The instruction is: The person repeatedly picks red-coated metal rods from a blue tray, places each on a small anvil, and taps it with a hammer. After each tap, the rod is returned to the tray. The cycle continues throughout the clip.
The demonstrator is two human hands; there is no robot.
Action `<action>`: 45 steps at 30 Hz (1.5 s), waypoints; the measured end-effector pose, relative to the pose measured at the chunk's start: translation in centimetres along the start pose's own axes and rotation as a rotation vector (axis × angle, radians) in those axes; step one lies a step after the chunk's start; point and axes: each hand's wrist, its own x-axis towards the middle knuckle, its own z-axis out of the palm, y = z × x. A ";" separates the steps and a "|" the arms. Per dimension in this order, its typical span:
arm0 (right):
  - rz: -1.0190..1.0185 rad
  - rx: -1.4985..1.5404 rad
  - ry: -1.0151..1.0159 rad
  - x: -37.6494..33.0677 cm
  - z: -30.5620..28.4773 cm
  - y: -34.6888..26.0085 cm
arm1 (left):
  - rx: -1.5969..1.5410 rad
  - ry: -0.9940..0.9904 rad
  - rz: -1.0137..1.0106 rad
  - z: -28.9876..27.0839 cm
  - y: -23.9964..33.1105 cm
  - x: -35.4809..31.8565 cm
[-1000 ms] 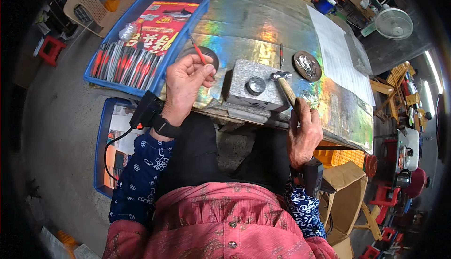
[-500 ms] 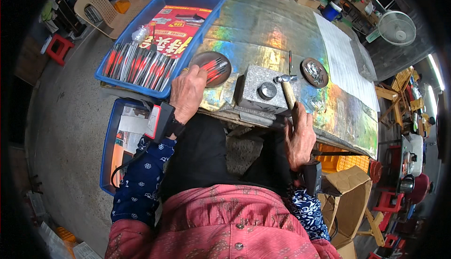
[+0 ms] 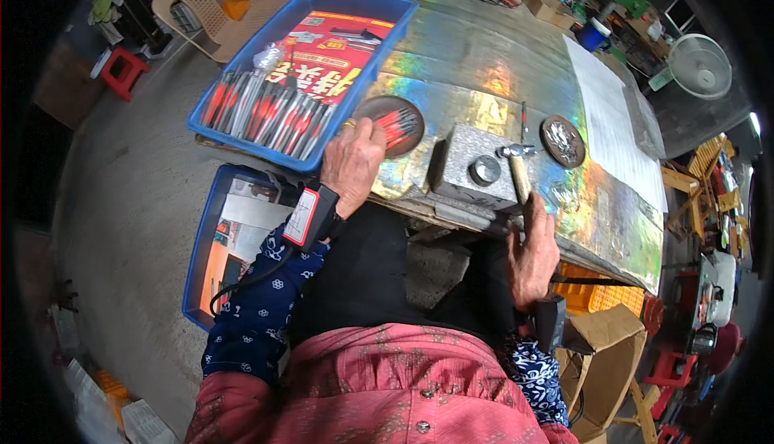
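Observation:
My left hand (image 3: 355,162) reaches over the near-left rim of a round brown dish (image 3: 414,144). Its fingers are curled together, and what they pinch is hidden. Slim red-and-dark pieces (image 3: 395,127) lie bunched in that dish. Lower right, my right hand (image 3: 534,252) is closed round the wooden handle of a small hammer (image 3: 520,172). The hammer's metal head rests over the right side of a grey stone-like block (image 3: 463,150). On top of the block sits a short round metal piece (image 3: 484,171).
A blue tray (image 3: 393,37) at left holds many slim red, black and silver pieces and red printed card. Beyond the block lie a dark thin tool (image 3: 524,120) and a dish of small silvery parts (image 3: 563,142). Another blue tray (image 3: 201,263) stands lower left; a cardboard box (image 3: 605,347), lower right.
The whole view has shifted, so the table and trays appear further right. Both hands keep about the same places against the dish and the hammer.

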 end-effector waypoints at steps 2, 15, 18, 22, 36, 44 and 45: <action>-0.004 -0.008 0.001 0.0 0.0 0.0 | -0.085 0.113 0.027 -0.9 -0.2 -0.4; 0.035 0.004 -0.019 0.0 0.3 0.3 | 0.081 -0.012 -0.460 -4.1 -10.1 -0.6; 0.018 0.003 -0.008 0.1 0.3 0.2 | 0.144 -0.077 -0.515 -3.5 -10.4 -0.4; 0.001 0.000 -0.009 0.2 -0.2 -0.1 | 0.145 -0.034 -0.531 -2.9 -10.8 -0.6; 0.102 0.062 0.047 2.7 -2.1 4.7 | 0.222 -0.051 -0.428 -2.8 -11.8 -1.0; 0.166 -0.124 -0.049 6.2 0.7 9.6 | -0.308 0.245 -0.415 -3.6 -8.8 -0.4; 0.152 -0.158 -0.061 6.6 1.0 9.8 | -0.445 0.234 -0.442 -3.9 -8.1 -0.2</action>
